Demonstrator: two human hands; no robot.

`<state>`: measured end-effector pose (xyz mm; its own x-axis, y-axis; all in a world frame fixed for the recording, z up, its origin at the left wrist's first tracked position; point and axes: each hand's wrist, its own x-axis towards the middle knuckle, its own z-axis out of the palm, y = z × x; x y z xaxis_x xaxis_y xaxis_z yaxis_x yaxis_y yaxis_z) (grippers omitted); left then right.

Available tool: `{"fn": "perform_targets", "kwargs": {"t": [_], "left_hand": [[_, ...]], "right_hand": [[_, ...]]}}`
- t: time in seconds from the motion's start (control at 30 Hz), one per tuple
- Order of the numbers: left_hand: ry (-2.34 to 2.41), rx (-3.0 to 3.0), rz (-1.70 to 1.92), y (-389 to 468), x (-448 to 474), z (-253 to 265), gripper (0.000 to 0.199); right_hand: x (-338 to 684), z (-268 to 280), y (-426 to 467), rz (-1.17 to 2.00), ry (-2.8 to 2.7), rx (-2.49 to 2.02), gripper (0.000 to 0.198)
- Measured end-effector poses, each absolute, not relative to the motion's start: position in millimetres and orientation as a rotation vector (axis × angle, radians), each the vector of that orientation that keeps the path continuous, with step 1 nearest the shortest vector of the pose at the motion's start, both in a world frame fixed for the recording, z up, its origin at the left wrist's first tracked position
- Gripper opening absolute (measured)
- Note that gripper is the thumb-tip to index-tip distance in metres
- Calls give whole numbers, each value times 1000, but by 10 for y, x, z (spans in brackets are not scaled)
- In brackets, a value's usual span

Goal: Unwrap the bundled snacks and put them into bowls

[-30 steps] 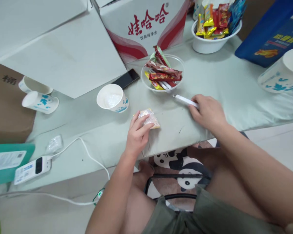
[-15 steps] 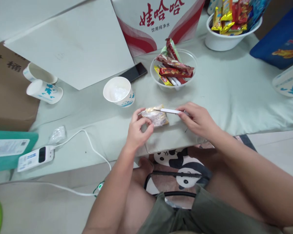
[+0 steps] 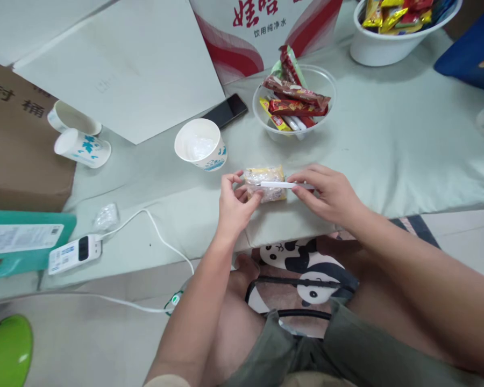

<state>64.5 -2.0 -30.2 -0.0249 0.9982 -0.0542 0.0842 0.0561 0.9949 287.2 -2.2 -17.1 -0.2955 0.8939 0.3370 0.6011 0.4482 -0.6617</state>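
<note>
My left hand (image 3: 239,201) is closed on the left end of a small yellow packet (image 3: 272,174) bundled in clear plastic wrap, resting on the cloth-covered table. Between the fingertips of my right hand (image 3: 326,193) is a slim white cutter (image 3: 276,184), which looks like a small utility knife. Its thin tip points left and lies across the middle of the wrapped packet. Whether the tip has gone through the plastic I cannot tell. Just behind my left hand stands a paper cup (image 3: 218,159) with crumpled clear plastic inside.
A clear bowl (image 3: 334,102) of snack bars sits behind the packet, beside a black phone (image 3: 228,110). At the left lie a tipped paper cup (image 3: 83,148), crumpled plastic (image 3: 107,216) and a white power bank (image 3: 75,255) with a cable. A white basin (image 3: 381,49) of snacks stands back right.
The packet now lies flatter, with its long side across my view. The cutter has come down over its middle. My view has shifted slightly.
</note>
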Motion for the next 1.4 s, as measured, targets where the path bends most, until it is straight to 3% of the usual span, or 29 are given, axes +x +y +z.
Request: {"fn": "perform_targets", "kwargs": {"t": [0.43,0.6,0.8,0.97,1.17,1.27,1.4], "left_hand": [[1373,1301,1115,-36,563,-290,43],[1403,1358,1145,-20,527,-312,38],[1325,1763,1032,-26,473,-275,13],[1149,1962,920,-63,483,-329,39],[1243,1912,961,-72,506,-373,53],[1261,1971,907,-66,535,-295,47],[1362,1937,944,-49,554,-205,9]], "right_hand": [[3223,-87,31,676,-2097,-1426,24],[3544,-156,88,460,-2060,-1706,19],[3441,-170,117,35,-1972,-1808,29],[3015,-212,-25,320,-2235,-1102,32],[2835,-153,-75,824,-1856,-1295,5],[2876,-101,-94,1119,-1588,-1341,7],[2985,-23,-112,1066,-1593,-1538,25]]}}
